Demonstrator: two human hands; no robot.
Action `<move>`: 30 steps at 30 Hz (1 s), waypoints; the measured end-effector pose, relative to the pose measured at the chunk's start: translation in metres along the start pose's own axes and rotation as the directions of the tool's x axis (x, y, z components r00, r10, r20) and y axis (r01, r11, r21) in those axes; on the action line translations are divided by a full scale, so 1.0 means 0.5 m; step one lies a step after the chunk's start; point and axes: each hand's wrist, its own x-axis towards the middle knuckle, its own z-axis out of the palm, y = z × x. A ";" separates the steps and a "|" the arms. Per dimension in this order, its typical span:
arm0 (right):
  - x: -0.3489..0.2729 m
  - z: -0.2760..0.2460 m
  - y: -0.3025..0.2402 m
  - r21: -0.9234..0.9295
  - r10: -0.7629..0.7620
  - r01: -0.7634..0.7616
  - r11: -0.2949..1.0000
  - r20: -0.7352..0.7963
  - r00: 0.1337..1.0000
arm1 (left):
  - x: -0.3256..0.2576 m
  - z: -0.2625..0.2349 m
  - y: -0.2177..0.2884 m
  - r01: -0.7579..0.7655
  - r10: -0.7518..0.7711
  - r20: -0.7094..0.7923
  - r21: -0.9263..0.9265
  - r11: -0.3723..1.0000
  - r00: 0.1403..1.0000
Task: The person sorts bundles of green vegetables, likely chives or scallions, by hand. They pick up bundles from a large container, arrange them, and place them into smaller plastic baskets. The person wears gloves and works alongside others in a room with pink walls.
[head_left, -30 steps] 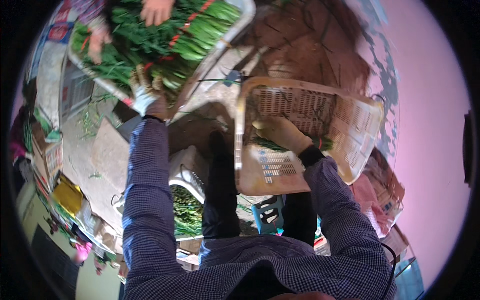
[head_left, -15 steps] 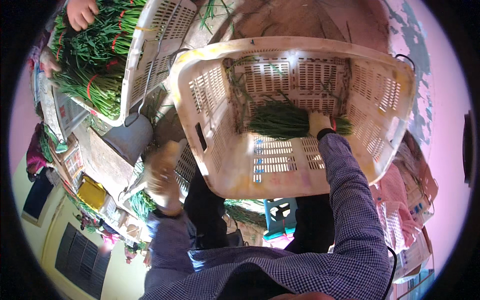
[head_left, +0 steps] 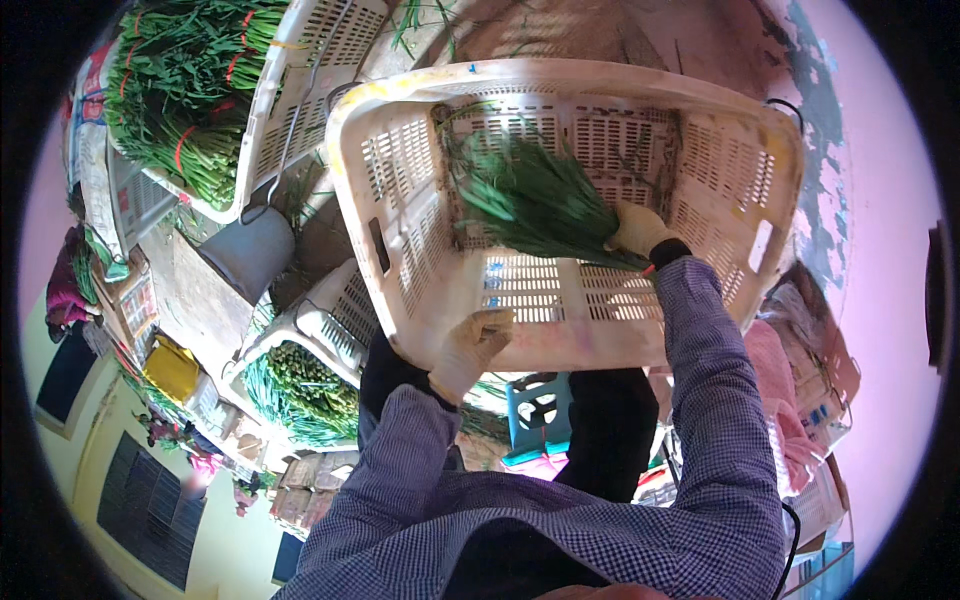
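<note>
A bunch of thin green leafy stalks like chives (head_left: 540, 205) is lifted and tilted inside a white slotted plastic basket (head_left: 590, 348). My right hand (head_left: 640, 232), in a pale glove, is closed round its stem end, where a bit of red band shows. The leaf tips fan out to the far left and are blurred. My left hand (head_left: 472, 350), gloved too, is over the near left rim of the basket, fingers loosely bent and apart from the bunch. Whether it touches the rim is unclear.
A second white basket (head_left: 300, 100) at upper left holds several green bunches with red bands. A grey bucket (head_left: 250, 250) stands below it. Another basket of greens (head_left: 305, 390) is left of my legs, a blue stool (head_left: 538, 410) between them. Pink cloth (head_left: 785, 390) lies at right.
My right hand has raised the bunch off the basket floor and tilted it, stem end nearer me. My left hand has swung right to the near rim. The other person's hands have left the upper-left basket.
</note>
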 end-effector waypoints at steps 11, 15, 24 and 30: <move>-0.294 -0.188 -0.251 0.789 -0.391 0.224 0.572 0.023 0.920 | 0.026 0.076 0.003 -0.098 0.280 0.261 -0.546 0.832 0.924; -0.325 -0.142 -0.357 0.930 -0.364 0.160 0.331 -0.030 0.931 | -0.026 0.066 0.134 -0.003 0.243 0.234 -0.714 0.700 0.941; -0.345 -0.134 -0.425 0.491 -0.108 0.392 0.778 -0.510 0.853 | -0.103 -0.077 0.274 -0.409 0.327 -0.250 -0.640 0.650 0.911; -0.427 -0.102 -0.590 0.493 -0.344 0.461 0.738 -0.312 0.885 | -0.087 -0.117 0.311 -0.244 0.107 -0.223 -0.785 0.569 0.969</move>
